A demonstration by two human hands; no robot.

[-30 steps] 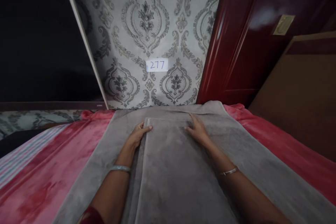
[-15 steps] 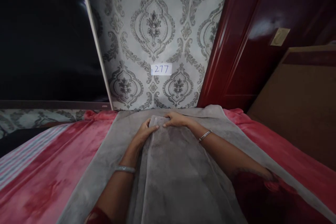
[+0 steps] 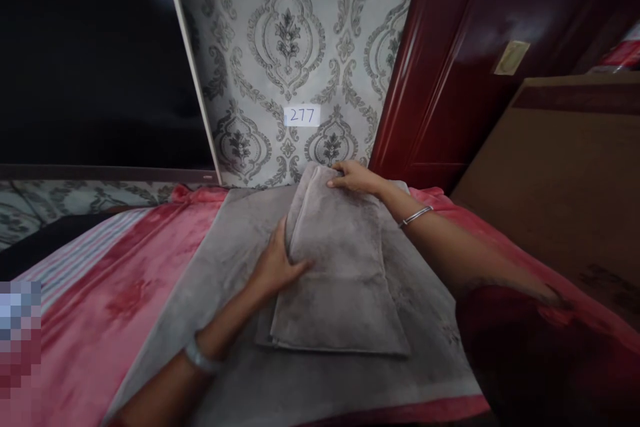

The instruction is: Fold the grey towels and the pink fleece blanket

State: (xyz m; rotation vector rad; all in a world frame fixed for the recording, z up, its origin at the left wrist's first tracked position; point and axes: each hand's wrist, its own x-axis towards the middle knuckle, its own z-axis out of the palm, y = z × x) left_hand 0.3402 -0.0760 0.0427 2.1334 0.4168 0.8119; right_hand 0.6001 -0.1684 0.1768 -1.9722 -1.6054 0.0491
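A folded grey plush cloth [image 3: 340, 267] lies in layers over a wider grey plush sheet [image 3: 215, 293], its far end lifted toward the wall. My right hand [image 3: 357, 177] pinches the far edge of the folded cloth, thumb on the near face and fingers behind. At the cloth's left edge, my left hand [image 3: 277, 260] grips the side, with its thumb over the top layer and its fingers partly hidden along the edge. The cloth's near end rests flat on the sheet.
A pink-red plush blanket [image 3: 145, 320] shows under the grey sheet. Beyond stands a patterned wall with a paper label marked 277 [image 3: 302, 115]. A dark screen [image 3: 100, 67] is at left. At right are a dark red cabinet [image 3: 450, 80] and a cardboard box [image 3: 550, 193].
The folded cloth's far end has risen and its near end now shows on the sheet. My left hand has slid nearer along its left edge; my right hand still holds the far edge.
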